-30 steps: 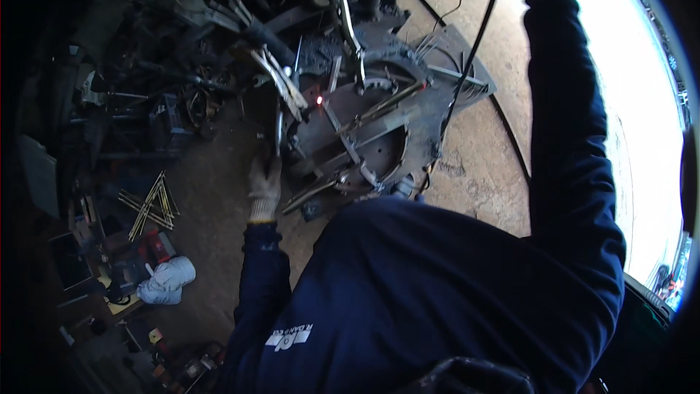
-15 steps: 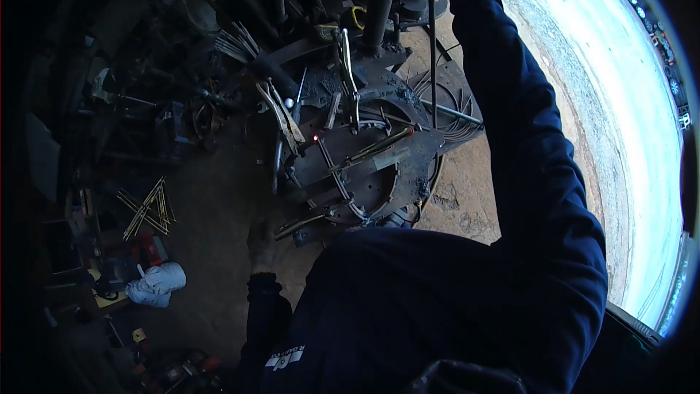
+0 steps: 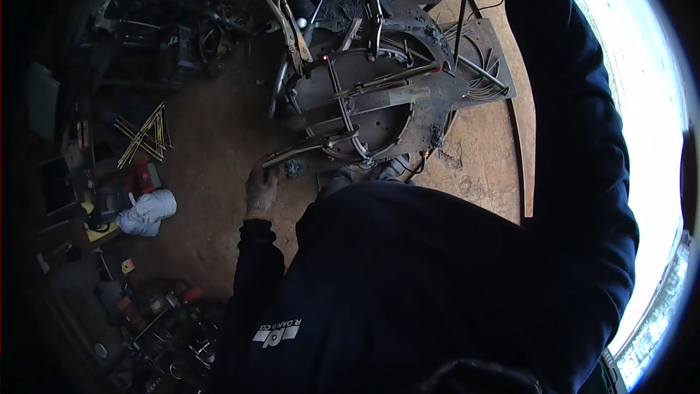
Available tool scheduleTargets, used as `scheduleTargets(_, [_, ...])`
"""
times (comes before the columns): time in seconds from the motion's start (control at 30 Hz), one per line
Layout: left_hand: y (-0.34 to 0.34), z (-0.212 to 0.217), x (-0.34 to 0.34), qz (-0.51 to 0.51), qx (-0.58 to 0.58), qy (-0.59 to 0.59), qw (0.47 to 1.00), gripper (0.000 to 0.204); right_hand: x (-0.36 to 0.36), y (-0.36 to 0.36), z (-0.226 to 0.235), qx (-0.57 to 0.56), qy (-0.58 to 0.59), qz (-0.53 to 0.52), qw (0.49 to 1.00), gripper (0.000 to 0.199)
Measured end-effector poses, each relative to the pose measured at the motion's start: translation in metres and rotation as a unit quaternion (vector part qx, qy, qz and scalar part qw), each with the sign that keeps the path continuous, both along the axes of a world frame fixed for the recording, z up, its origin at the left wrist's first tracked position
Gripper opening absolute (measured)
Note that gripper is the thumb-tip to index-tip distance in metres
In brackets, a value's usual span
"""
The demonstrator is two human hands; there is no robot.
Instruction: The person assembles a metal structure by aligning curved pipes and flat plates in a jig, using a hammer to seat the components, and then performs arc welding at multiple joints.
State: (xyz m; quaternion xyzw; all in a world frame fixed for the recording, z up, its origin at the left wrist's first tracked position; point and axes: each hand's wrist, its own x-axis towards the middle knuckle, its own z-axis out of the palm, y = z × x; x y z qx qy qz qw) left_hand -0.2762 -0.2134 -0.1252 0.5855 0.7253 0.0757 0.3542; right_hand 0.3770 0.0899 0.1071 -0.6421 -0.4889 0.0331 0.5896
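Note:
My left hand, in a pale knit glove, is at the near left edge of a dark steel plate. Its fingers appear closed around the handle end of a pair of locking pliers. On the plate lies a curved metal frame with crossing bars; a small red glow marks one bar's upper end. Other locking pliers stand clamped at the far side, and a further pair is at the upper left. My right sleeve reaches up past the top edge, so my right hand is out of view.
Several thin yellowish rods lie crossed at the left, above a white cloth bundle and a red box. Jumbled tools fill the lower left. An upright dark rod rises beside the plate. Bright ground lies at right.
My view has shifted, so the plate appears higher. My left hand has come up to the locking pliers' handle. My right hand, earlier at the top near a dark rod, has left the view.

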Motion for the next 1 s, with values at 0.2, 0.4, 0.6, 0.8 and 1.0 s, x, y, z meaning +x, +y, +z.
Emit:
scheduleTargets(0.2, [-0.039, 0.002, -0.011, 0.014, -0.01, 0.003, 1.0, 0.054, -0.026, -0.034, -0.016, -0.056, 0.017, 0.022, 0.998, 0.066])
scheduleTargets(0.4, [-0.065, -0.028, -0.025, -0.017, -0.131, -0.004, 0.991, 0.06, -0.006, -0.116, -0.077, -0.068, 0.076, 0.024, 0.995, 0.079])
scheduleTargets(0.6, [-0.083, -0.025, -0.034, -0.082, -0.204, 0.038, 0.975, 0.065, -0.036, -0.38, -0.309, -0.39, 0.085, -0.097, 0.911, 0.071])
scheduleTargets(0.8, [-0.083, -0.089, -0.082, -0.052, -0.297, 0.033, 0.953, 0.056, -0.179, -0.739, -0.417, -0.814, 0.074, 0.169, 0.551, 0.053])
scheduleTargets(1.0, [-0.088, -0.131, -0.092, -0.092, -0.315, 0.016, 0.945, 0.054, -0.205, -0.753, -0.37, -0.613, 0.466, -0.052, 0.636, 0.035])
